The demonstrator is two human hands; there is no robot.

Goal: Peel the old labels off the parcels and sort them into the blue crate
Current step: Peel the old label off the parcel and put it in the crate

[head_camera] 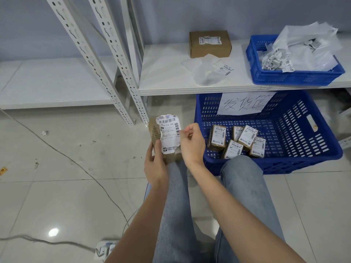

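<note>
Tiled floor [66, 186] by white shelving | left hand [154, 166] is gripping the parcel [171, 157] from below | right hand [190, 143] is pinching the half-lifted label [169, 133] at its edge | blue crate [303, 162] is sitting just right of the fingers | risk: label looks already ragged, so a sharp pull is likely tearing it, leaving scraps stuck.

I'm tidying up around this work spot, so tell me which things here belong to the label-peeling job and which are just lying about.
Part of the job:
- small parcel held by left hand
- its label, pinched by right hand
- blue crate on the floor, with labelled parcels

Lying about:
- cable
- power strip
- scraps on floor
</note>
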